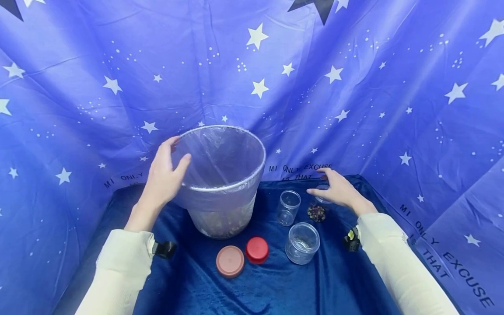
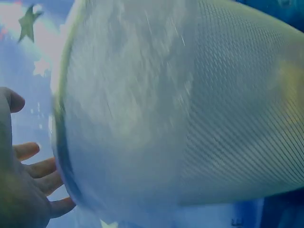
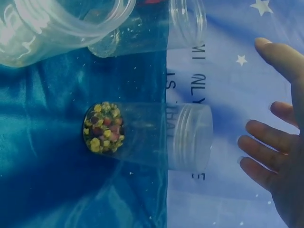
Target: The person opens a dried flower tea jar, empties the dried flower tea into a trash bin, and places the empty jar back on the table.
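Note:
A mesh waste bin point(image 1: 222, 218) lined with a clear plastic bag point(image 1: 220, 197) stands at the back; loose material shows dimly through its lower wall. My left hand point(image 1: 162, 177) is at the bin's left rim, fingers spread; whether they touch it I cannot tell. In the left wrist view the fingertips point(image 2: 47, 167) overlap the rim's edge. Over a tall clear jar point(image 3: 149, 135), my right hand point(image 1: 339, 189) hovers with thumb and fingers apart. Dried flower bits point(image 3: 105, 129), yellow and dark red, fill the jar's bottom. The right wrist view shows a gap between fingers and jar mouth.
Beside the flower jar stands another tall clear jar point(image 1: 288, 208), with a wider clear jar point(image 1: 302, 245) in front. A pink lid point(image 1: 230, 261) and a red lid point(image 1: 257, 250) lie before the bin. Blue cloth point(image 1: 275, 293) covers the table; a starry curtain point(image 1: 220, 57) hangs behind.

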A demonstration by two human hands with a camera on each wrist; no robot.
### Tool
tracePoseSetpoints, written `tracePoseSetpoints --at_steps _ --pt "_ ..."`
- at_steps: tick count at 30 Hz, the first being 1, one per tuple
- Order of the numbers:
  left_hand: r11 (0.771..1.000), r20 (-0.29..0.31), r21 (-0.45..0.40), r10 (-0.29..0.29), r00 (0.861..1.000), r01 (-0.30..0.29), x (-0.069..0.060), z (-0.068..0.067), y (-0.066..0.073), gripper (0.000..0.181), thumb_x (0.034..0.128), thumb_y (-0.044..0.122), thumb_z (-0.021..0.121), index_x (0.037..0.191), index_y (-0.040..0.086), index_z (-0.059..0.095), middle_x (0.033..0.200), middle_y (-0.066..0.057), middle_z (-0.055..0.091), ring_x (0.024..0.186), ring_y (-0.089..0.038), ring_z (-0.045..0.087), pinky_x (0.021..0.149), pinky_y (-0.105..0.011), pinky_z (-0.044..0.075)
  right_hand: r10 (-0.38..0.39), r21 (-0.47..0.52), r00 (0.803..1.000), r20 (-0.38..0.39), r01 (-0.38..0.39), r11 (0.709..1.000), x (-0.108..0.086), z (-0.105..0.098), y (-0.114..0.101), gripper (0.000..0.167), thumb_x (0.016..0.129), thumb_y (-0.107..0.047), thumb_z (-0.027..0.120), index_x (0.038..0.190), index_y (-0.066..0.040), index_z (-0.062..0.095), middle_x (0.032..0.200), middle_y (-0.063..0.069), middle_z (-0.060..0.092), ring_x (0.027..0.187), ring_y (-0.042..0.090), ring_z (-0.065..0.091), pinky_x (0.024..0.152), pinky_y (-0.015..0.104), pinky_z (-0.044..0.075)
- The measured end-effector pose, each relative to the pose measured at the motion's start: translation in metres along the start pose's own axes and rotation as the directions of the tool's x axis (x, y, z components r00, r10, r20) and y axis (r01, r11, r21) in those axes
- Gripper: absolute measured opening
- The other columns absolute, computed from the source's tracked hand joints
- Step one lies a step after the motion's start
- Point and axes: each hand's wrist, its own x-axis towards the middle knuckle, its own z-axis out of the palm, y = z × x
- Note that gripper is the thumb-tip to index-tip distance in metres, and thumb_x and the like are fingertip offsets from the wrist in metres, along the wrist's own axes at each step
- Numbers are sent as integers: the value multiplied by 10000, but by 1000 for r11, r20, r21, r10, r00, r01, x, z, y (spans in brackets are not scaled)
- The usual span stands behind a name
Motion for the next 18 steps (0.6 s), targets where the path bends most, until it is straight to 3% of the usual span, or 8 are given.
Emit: tracePoseSetpoints --at_steps 10,18 --pt "992 152 2 121 981 -123 3 23 43 613 971 308 535 1496 53 348 1485 -174 439 1353 -338 438 1128 -509 352 52 50 998 17 -53 997 -3 9 21 1072 822 -571 712 1540 14 172 1472 352 362 1324 515 402 1019 669 391" --pt "974 194 -12 225 955 -227 -3 39 70 615 948 292 568 1485 64 372 1466 -158 468 1370 -296 451 1134 -485 364 80 38 996 33 -81 996 -6 15 35 1094 815 -567 720 1531 41 161 1483 374 313 1328 541 364 1021 687 375"
